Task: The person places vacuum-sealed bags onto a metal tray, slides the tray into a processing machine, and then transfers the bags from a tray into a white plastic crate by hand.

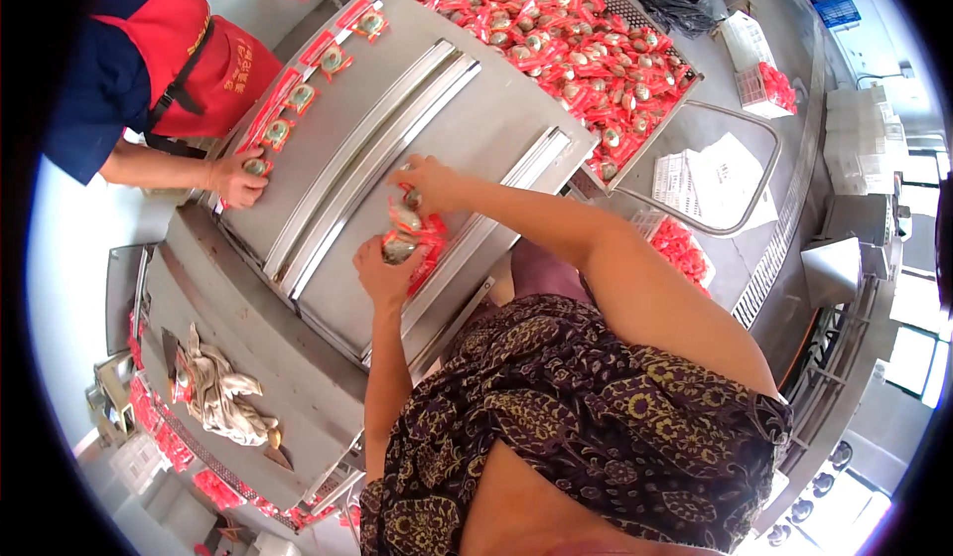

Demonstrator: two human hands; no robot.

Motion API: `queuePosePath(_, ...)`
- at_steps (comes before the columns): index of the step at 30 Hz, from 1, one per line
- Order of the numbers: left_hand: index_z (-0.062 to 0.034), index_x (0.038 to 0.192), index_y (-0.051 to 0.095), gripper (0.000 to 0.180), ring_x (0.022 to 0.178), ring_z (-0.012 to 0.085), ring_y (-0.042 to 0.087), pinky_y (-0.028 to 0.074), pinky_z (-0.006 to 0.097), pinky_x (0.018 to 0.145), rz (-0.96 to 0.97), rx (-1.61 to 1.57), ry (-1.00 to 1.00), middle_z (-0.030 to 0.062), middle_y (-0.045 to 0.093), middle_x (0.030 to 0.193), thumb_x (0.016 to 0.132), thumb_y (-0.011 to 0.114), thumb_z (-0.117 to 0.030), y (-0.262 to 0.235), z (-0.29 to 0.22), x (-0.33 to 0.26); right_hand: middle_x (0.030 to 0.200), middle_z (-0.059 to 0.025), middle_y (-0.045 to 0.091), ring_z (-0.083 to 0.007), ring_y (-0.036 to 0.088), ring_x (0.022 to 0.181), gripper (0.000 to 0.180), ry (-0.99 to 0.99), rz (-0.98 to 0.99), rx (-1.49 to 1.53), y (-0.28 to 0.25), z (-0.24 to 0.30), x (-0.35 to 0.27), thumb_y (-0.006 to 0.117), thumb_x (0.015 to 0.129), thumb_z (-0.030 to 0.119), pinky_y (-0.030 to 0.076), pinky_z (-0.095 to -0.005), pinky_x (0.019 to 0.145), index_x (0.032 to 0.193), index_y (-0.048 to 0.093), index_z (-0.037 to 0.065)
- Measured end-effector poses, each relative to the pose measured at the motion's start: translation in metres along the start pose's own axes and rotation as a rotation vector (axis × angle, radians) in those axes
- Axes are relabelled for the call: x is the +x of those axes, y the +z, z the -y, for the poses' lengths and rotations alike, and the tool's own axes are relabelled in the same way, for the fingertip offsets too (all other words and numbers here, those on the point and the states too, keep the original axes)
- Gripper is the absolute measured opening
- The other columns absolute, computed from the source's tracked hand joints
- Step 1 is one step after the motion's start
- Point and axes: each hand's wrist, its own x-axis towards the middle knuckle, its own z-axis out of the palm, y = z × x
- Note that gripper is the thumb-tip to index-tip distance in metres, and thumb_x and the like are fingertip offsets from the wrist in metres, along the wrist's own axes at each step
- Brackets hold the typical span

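Observation:
On a steel worktop (467, 124) crossed by long metal bars, both my hands are at small red-and-clear plastic packets with a roundish grey-green item inside. My left hand (383, 273) is closed around the nearer packet (400, 247). Just beyond it, my right hand (431, 183) has its fingers curled on another packet (411, 199). Between the two lies a further packet (405, 220), partly overlapped. Red wrapper ends (430, 258) spread beside my left hand, toward the bar closest to me.
Across the worktop, a co-worker's hand (238, 179) touches the end of a row of similar packets (301, 97). A large perforated tray (685, 84) heaped with packets stands at the far right. A metal-framed cart (769, 174) and a cloth bundle (223, 387) flank the worktop.

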Motion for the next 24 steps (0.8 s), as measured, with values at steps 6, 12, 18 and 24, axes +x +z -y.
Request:
queuePosePath(6, -0.0052, 0.111, 0.059, 0.059, 0.110, 0.0326, 0.049, 0.044, 0.045, 0.089, -0.170, -0.116, 0.115, 0.0136, 0.062, 0.105, 0.063, 0.086, -0.027, 0.028, -0.015, 0.044, 0.133, -0.0187, 0.044, -0.0442, 0.048, 0.114, 0.057, -0.108, 0.006, 0.028, -0.005, -0.029, 0.021, 0.063, 0.081, 0.014, 0.044, -0.0497, 0.096, 0.136, 0.050, 0.024)
queuePosePath(12, -0.0014, 0.124, 0.053, 0.071, 0.103, 0.0347, 0.057, 0.047, 0.044, 0.090, -0.189, -0.274, 0.110, 0.0165, 0.059, 0.115, 0.065, 0.085, -0.024, 0.064, -0.011, 0.052, 0.135, -0.0199, 0.041, -0.0477, 0.045, 0.120, 0.056, -0.231, -0.038, 0.089, -0.020, -0.043, 0.022, 0.063, 0.082, 0.017, 0.044, -0.0537, 0.098, 0.136, 0.050, 0.030)
queuePosePath(18, -0.0001, 0.131, 0.047, 0.073, 0.110, 0.0231, 0.056, 0.047, 0.037, 0.093, -0.029, -0.423, -0.111, 0.0119, 0.053, 0.125, 0.067, 0.082, -0.012, 0.065, -0.071, 0.066, 0.132, -0.0193, 0.042, -0.0458, 0.045, 0.119, 0.061, -0.247, 0.095, 0.233, -0.075, -0.061, 0.011, 0.067, 0.078, 0.017, 0.046, -0.0519, 0.095, 0.135, 0.050, 0.030)
queuePosePath(24, -0.0015, 0.128, 0.051, 0.079, 0.109, 0.0270, 0.053, 0.043, 0.040, 0.094, 0.057, -0.237, 0.112, 0.0133, 0.056, 0.115, 0.060, 0.086, -0.020, 0.086, -0.222, 0.152, 0.126, -0.0183, 0.047, -0.0412, 0.049, 0.115, 0.069, -0.260, -0.302, 0.295, -0.188, -0.158, -0.026, 0.074, 0.070, 0.014, 0.046, -0.0472, 0.095, 0.133, 0.051, 0.026)
